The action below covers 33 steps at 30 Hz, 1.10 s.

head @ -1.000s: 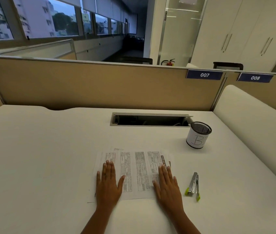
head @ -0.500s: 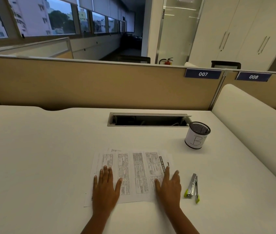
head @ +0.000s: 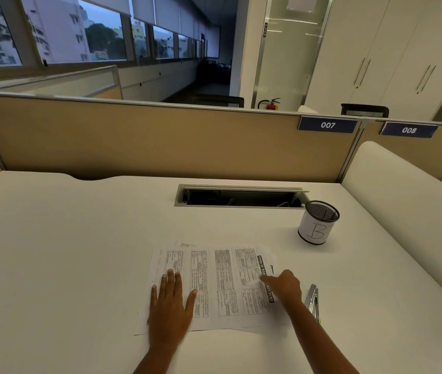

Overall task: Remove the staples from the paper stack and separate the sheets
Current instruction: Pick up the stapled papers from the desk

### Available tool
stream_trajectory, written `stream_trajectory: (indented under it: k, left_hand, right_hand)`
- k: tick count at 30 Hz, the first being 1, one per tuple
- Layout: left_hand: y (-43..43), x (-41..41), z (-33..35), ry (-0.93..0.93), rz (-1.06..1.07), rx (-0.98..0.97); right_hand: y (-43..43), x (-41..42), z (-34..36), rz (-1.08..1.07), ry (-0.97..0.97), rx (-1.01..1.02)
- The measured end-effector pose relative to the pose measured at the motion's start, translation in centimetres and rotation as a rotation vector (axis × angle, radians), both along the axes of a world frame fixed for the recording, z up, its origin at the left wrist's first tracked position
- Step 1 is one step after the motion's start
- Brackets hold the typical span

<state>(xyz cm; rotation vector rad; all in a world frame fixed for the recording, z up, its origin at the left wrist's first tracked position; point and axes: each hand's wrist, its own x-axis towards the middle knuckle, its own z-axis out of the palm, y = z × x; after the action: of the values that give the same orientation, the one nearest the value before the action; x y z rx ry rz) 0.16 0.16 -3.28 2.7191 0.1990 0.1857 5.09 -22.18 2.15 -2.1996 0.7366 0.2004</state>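
- Left hand (head: 170,306): flat, fingers spread, pressing the paper stack (head: 214,287) on the desk (head: 66,252).
- Right hand (head: 286,287): fingers curled at the stack's right edge; whether it grips the paper cannot be determined.
- Staple remover (head: 312,300): right of the stack.

The paper stack (head: 222,287) lies flat on the near middle of my desk, white sheets printed with boxed columns of small text and a bold black title strip along the right edge. The sheets beneath are slightly fanned, their corners peeking out at the far and left edges.
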Motion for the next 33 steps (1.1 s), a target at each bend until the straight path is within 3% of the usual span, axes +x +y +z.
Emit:
stream_trajectory:
  k: [6,13,20,24,29,33]
  left_hand:
    - [-0.1,-0.1,0.0,0.004,-0.008,-0.006]
    - [0.2,-0.3,1.0,0.034,-0.018,-0.010]
    - [-1.1,1.7,8.1,-0.232,-0.034,-0.387]
    - [-2.0,3.6,14.6,-0.389,-0.122,-0.524]
    - [-3.1,5.3,20.4,-0.312,-0.265,-0.726]
    - [-2.8,5.2,21.7,-0.269,-0.285,-0.963]
  right_hand:
    - [-1.8,0.5,-0.1,-0.100,-0.039,0.321]
    - [-1.6,-0.3,1.5,0.064,-0.244,0.240]
    - [-2.9,0.3,7.7,0.123,-0.532,0.089]
    - [-3.7,0.1,11.9,0.320,-0.603,-0.002]
    - [-2.8,-0.6,16.5,0.619,-0.608,-0.151]
    - [-1.4,-1.0,18.2,0.660,-0.714,-0.225]
